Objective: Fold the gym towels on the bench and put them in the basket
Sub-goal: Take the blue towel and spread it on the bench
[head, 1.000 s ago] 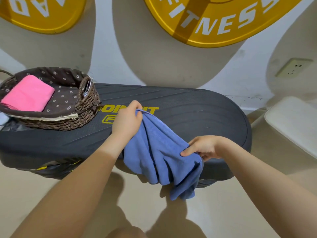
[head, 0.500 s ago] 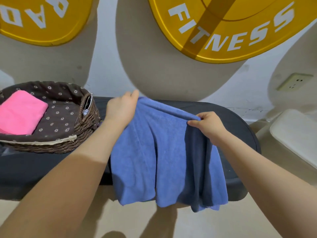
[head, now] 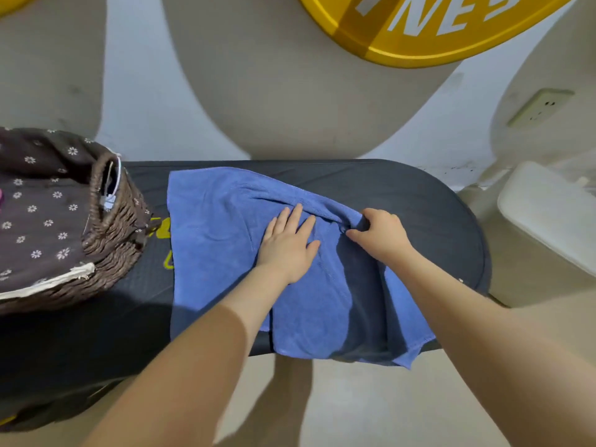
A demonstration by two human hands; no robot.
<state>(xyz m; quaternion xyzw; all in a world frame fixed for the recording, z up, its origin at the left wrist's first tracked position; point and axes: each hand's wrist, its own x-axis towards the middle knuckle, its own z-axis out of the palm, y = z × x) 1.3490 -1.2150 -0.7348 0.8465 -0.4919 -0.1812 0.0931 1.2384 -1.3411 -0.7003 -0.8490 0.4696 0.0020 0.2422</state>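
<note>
A blue towel (head: 213, 240) lies spread across the black bench (head: 419, 201), its near edge hanging over the bench's front. My left hand (head: 288, 245) rests flat on the towel's middle with straight fingers. My right hand (head: 379, 233) grips a bunched fold of the towel at its right side. The wicker basket (head: 113, 221) with a brown flowered lining stands on the bench's left end, and only a sliver of the pink towel (head: 1, 196) inside it shows at the frame's edge.
A wall with a yellow fitness sign (head: 435, 30) and a socket (head: 538, 106) rises behind the bench. A white cushioned seat (head: 551, 211) stands to the right. Beige floor lies in front of the bench.
The towel went from held up by both hands to laid flat on the bench. My left hand let go of its corner and now presses on the middle.
</note>
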